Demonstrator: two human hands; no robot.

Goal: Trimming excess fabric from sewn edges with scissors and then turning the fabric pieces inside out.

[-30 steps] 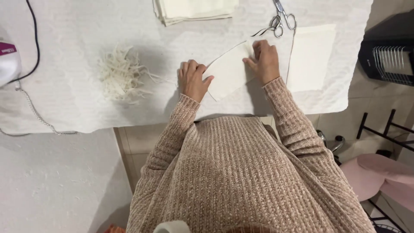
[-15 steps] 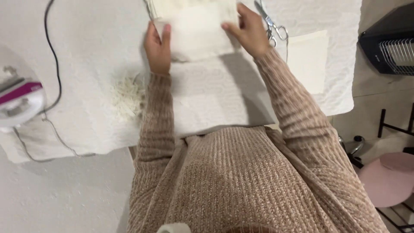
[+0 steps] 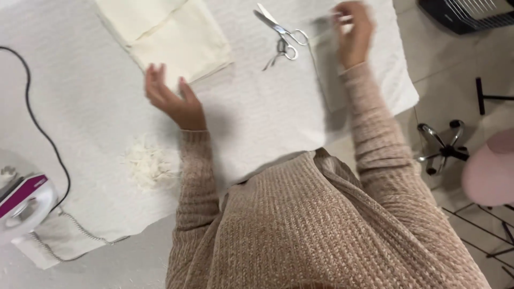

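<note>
My left hand (image 3: 172,100) hovers open, fingers spread, just in front of a stack of folded cream fabric (image 3: 171,35) at the back of the white padded table (image 3: 257,123). It holds nothing. My right hand (image 3: 353,33) is blurred, with curled fingers, over a flat white cloth piece (image 3: 385,80) at the table's right end. Whether it grips the cloth is unclear. Metal scissors (image 3: 282,36) lie between the fabric stack and my right hand.
A small heap of pale thread scraps (image 3: 147,163) lies to the left of my left forearm. At the left edge sits a purple and white iron (image 3: 22,203) with a black cord (image 3: 32,107). A pink chair (image 3: 490,171) and a black heater (image 3: 466,10) stand on the right.
Both hands let go of the folded cloth laid on the stack. My left hand drew back towards me. My right hand swung right, past the scissors, to the white cloth piece.
</note>
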